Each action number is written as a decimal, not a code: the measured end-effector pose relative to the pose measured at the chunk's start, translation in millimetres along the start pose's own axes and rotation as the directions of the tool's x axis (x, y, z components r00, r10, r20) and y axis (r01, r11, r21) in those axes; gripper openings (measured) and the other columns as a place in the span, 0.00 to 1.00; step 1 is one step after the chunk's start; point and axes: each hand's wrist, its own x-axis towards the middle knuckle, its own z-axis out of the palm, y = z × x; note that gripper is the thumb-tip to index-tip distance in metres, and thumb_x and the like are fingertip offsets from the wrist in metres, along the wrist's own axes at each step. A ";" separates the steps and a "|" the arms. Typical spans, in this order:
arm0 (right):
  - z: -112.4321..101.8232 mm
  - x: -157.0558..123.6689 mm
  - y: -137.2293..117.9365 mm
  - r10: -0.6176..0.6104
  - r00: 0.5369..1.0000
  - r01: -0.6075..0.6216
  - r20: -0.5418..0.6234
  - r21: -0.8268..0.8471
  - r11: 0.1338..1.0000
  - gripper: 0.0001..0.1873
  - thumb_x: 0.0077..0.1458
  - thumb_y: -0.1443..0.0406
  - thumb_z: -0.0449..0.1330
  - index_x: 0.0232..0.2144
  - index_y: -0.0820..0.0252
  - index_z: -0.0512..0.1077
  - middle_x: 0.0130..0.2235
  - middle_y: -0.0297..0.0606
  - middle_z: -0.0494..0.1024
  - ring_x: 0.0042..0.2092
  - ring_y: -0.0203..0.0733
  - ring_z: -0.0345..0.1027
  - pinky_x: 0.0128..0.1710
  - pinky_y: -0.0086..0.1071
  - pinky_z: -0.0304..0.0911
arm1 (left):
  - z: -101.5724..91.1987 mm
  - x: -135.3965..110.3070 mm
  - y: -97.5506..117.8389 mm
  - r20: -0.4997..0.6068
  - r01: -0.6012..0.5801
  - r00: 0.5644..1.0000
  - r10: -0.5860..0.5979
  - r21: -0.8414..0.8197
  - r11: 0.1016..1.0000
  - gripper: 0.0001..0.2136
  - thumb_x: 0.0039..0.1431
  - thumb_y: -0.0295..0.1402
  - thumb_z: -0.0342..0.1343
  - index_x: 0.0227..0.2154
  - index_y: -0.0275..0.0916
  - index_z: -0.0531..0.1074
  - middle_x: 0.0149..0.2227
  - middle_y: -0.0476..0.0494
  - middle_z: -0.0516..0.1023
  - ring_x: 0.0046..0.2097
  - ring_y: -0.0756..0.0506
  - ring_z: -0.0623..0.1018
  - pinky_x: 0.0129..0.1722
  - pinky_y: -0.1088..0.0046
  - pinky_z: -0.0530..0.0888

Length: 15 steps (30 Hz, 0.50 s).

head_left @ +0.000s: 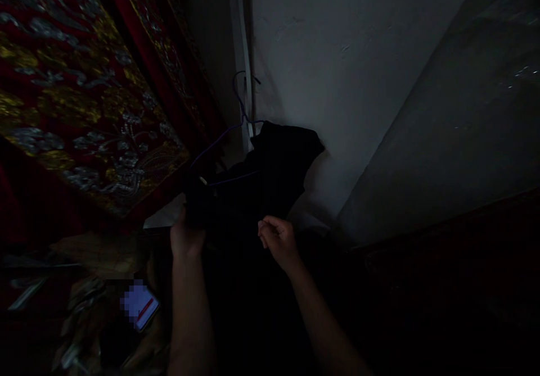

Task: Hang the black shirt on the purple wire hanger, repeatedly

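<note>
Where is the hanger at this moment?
In the head view, the hanger is just left of centre, partly covered by the black garment, pictured above the left hand and right hand.

No readable text, labels, brands, numbers or signs anywhere.

Garment black — hanger dark purple. Drape deep red, floral pattern in gold and silver. Wall grey — screen blue-violet, streaked with red.
</note>
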 end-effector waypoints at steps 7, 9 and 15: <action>-14.3 11.1 13.6 0.032 0.988 -0.028 -0.150 0.024 0.999 0.15 0.52 0.58 0.56 0.17 0.57 0.66 0.17 0.29 0.63 0.20 0.33 0.56 0.23 0.29 0.51 | -7.4 -17.8 -16.4 0.110 -0.024 0.994 -0.029 0.459 0.888 0.11 0.44 0.36 0.68 0.28 0.36 0.77 0.27 0.50 0.78 0.31 0.47 0.76 0.31 0.75 0.69; -16.9 12.4 22.6 0.087 0.983 -0.093 -0.159 -0.024 0.995 0.16 0.51 0.56 0.56 0.17 0.56 0.66 0.16 0.29 0.62 0.20 0.34 0.56 0.23 0.30 0.52 | -3.9 -24.2 -14.8 0.149 -0.042 0.988 -0.049 0.551 0.833 0.12 0.43 0.38 0.69 0.28 0.36 0.77 0.28 0.50 0.77 0.30 0.48 0.74 0.30 0.76 0.67; -17.0 3.9 16.4 0.124 0.989 -0.135 -0.080 -0.146 0.980 0.18 0.55 0.49 0.60 0.31 0.58 0.72 0.33 0.38 0.77 0.37 0.43 0.72 0.39 0.34 0.66 | 33.2 -61.4 -23.7 0.264 -0.101 0.965 0.010 0.332 0.938 0.14 0.49 0.43 0.68 0.35 0.40 0.77 0.34 0.49 0.77 0.37 0.48 0.76 0.39 0.76 0.71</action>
